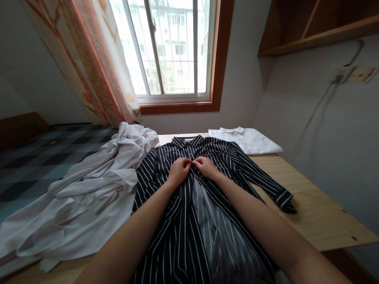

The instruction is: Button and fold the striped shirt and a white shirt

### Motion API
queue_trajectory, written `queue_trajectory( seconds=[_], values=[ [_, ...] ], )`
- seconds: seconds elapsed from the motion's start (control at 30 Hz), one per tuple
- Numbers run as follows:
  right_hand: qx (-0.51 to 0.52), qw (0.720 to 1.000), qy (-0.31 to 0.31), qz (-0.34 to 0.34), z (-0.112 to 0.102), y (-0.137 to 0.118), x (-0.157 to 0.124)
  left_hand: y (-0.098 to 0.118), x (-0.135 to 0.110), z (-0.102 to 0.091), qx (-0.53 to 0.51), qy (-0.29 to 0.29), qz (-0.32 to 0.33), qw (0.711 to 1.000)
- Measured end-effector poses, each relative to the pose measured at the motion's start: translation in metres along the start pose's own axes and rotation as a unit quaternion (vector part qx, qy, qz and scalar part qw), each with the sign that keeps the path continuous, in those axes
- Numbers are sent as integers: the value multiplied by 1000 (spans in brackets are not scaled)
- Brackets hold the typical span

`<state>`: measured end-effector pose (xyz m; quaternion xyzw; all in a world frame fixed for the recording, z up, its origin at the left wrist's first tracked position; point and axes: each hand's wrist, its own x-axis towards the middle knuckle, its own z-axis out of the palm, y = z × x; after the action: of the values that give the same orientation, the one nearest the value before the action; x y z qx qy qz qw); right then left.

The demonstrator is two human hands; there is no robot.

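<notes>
Much white cloth lies rumpled on our left, between the checked bedding and the striped shirt, perhaps pushed aside to give us working room. Our left hand pinches the shirt's front, thumb and fingertips pressed together at the opening. The shirt itself lies in the middle of the wooden table, collar far and body running towards us, most likely so that both hands can reach the opening. Our right hand pinches the other front edge, just beside the left; we judge that this grip holds the edges close. What exactly sits between our fingertips is hidden. On the far right, a folded white shirt rests flat, apparently kept apart from the heap to save its folds.

Striped, ours is black with thin white lines. Its left side is creased; the middle gapes below our hands, showing a greyer inside; the right sleeve stretches towards the near right across the wood.
</notes>
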<state>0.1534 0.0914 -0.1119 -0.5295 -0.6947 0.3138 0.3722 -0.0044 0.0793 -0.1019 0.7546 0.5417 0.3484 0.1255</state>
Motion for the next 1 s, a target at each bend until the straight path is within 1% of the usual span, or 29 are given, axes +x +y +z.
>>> queue_trajectory(
  seconds=[0.2, 0.37, 0.47, 0.5, 0.57, 0.63, 0.7, 0.77, 0.83, 0.9, 1.0],
  values=[
    [26, 1000, 6, 5, -1, -1, -1, 2, 0, -2, 21, -7, 20, 1000],
    [114, 992, -10, 50, 0, -3, -4, 2, -1, -1, 70, 24, 30, 997],
    [135, 989, 11, 60, -2, -3, -6, 1, -2, -3, 89, 20, 28, 995],
    [124, 991, 27, 50, -4, -3, -6, 0, -2, -3, 97, 13, 26, 995],
    [64, 995, 70, 3, -11, -3, -8, 0, -3, -4, 115, -8, 25, 993],
    [-39, 992, 110, -55, -18, -3, -11, 0, -5, -5, 130, -34, 33, 990],
    [-141, 979, 120, -83, -24, -3, -15, 2, -7, -4, 146, -54, 44, 987],
    [-209, 971, 94, -72, -26, -3, -20, 4, -9, -3, 164, -68, 46, 983],
    [-245, 967, 54, -47, -24, -1, -24, 6, -10, -3, 183, -83, 40, 979],
    [-266, 964, 18, -25, -21, 2, -26, 6, -10, -3, 201, -98, 30, 974],
    [-275, 961, -11, -1, -16, 4, -26, 3, -8, -4, 214, -121, 20, 969]
  ],
)
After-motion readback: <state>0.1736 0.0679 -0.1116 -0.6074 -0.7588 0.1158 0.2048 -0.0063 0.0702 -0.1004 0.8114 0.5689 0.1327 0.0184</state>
